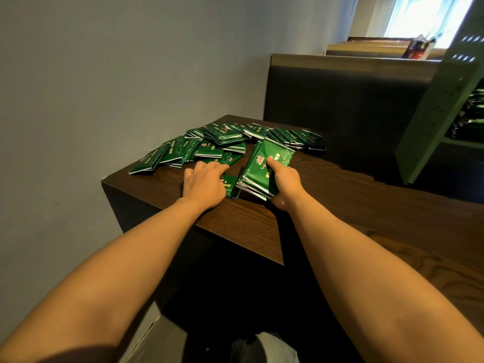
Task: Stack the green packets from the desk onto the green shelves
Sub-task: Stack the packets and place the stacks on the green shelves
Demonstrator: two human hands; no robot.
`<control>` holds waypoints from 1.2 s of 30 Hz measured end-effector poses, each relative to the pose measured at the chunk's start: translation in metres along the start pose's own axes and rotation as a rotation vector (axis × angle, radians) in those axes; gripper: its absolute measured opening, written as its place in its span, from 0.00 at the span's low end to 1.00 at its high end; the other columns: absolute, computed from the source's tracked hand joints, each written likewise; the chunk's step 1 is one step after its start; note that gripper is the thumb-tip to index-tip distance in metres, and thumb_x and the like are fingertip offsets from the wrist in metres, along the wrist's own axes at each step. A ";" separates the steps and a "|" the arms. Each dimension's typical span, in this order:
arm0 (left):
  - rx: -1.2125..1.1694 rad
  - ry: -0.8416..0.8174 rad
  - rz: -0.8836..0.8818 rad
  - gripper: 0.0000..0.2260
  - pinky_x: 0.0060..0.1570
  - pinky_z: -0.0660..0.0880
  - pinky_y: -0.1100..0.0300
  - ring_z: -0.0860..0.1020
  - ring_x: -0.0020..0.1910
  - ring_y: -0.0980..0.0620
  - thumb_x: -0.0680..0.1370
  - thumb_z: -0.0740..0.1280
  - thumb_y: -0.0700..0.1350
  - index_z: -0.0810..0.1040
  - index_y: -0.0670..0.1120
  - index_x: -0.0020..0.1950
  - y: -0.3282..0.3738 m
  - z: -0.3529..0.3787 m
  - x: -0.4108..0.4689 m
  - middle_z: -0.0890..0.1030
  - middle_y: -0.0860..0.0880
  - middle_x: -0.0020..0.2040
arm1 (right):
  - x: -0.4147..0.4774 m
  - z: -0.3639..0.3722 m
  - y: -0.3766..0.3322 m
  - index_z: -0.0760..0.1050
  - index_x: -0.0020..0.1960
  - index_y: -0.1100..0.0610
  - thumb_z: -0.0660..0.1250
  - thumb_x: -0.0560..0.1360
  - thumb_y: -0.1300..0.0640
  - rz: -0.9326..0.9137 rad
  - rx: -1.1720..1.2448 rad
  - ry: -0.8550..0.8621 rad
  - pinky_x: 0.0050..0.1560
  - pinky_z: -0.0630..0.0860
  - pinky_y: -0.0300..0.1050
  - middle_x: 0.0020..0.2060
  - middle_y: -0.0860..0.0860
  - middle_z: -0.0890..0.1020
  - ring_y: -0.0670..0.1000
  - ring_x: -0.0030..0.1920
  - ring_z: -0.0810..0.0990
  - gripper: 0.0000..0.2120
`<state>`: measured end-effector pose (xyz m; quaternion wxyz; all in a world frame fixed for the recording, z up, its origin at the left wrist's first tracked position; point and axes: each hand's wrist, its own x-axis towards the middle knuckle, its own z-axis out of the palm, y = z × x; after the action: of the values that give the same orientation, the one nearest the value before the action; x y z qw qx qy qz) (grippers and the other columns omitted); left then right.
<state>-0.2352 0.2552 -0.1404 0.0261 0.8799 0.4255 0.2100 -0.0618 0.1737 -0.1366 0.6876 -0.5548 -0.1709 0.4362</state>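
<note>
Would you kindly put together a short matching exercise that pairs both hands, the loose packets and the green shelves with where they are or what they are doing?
Column one:
1. left hand
2. right hand
3. loose packets
4. green shelves

Column two:
A. stand at the right edge of the view
B. grips a stack of packets, thumb on top
C. lie scattered over the far part of the desk
D. rests its fingers on a single packet near the desk's front edge

Pairs: 1-D, 2-B, 3-C, 4-A.
</note>
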 end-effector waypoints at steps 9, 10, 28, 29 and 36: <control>0.073 -0.288 -0.027 0.21 0.66 0.65 0.43 0.72 0.66 0.43 0.78 0.65 0.51 0.72 0.51 0.71 0.023 -0.021 0.015 0.72 0.46 0.68 | -0.004 -0.003 -0.002 0.77 0.65 0.62 0.70 0.80 0.56 0.011 0.065 -0.039 0.47 0.84 0.58 0.56 0.62 0.85 0.62 0.50 0.87 0.17; 0.043 -0.270 -0.071 0.19 0.65 0.66 0.44 0.73 0.65 0.43 0.78 0.66 0.50 0.74 0.51 0.69 0.025 -0.024 0.016 0.73 0.47 0.68 | -0.005 -0.004 -0.003 0.77 0.65 0.62 0.70 0.80 0.56 0.012 0.059 -0.034 0.46 0.84 0.56 0.56 0.61 0.85 0.61 0.50 0.87 0.17; -1.145 -0.061 -0.558 0.10 0.66 0.71 0.51 0.76 0.60 0.50 0.79 0.67 0.40 0.82 0.47 0.59 0.069 -0.022 0.008 0.81 0.50 0.58 | -0.009 -0.005 -0.006 0.77 0.68 0.62 0.66 0.82 0.55 0.043 0.143 -0.071 0.39 0.84 0.51 0.50 0.59 0.86 0.58 0.43 0.87 0.17; -1.177 -0.060 -0.564 0.10 0.65 0.73 0.49 0.78 0.59 0.49 0.79 0.67 0.42 0.83 0.47 0.58 0.072 -0.021 0.008 0.82 0.50 0.57 | -0.010 -0.005 -0.005 0.77 0.68 0.62 0.66 0.82 0.55 0.042 0.140 -0.065 0.42 0.84 0.53 0.53 0.60 0.86 0.60 0.47 0.88 0.18; -0.786 0.160 -0.396 0.09 0.44 0.70 0.56 0.74 0.41 0.49 0.80 0.61 0.47 0.79 0.49 0.43 0.049 -0.008 0.019 0.77 0.47 0.40 | -0.004 -0.005 -0.007 0.76 0.66 0.63 0.69 0.81 0.58 0.046 0.124 -0.014 0.37 0.84 0.52 0.47 0.60 0.86 0.58 0.40 0.88 0.16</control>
<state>-0.1922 0.2376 -0.1156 0.3653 0.6857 0.4743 0.4141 -0.0576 0.1675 -0.1308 0.7092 -0.5117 -0.1354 0.4657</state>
